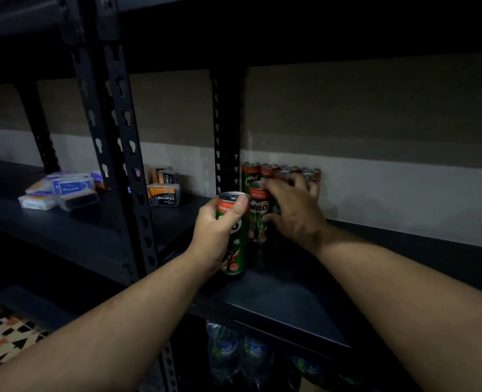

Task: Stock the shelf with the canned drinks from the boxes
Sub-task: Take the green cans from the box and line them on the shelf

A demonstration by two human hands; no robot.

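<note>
My left hand (218, 230) is wrapped around a tall green Milo can (235, 250), which it holds upright just above the dark shelf board (285, 301). My right hand (293, 210) grips a second Milo can (258, 213), which stands on the shelf right behind the first. Several more Milo cans (279, 172) stand in a cluster at the back against the wall, partly hidden by my right hand's fingers. No boxes are in view.
A perforated black upright (121, 154) stands left of my hands and another upright (225, 131) behind the cans. Small packets (61, 190) and charcoal packs (163, 195) lie on the shelf to the left. Water bottles (237, 352) stand on the level below.
</note>
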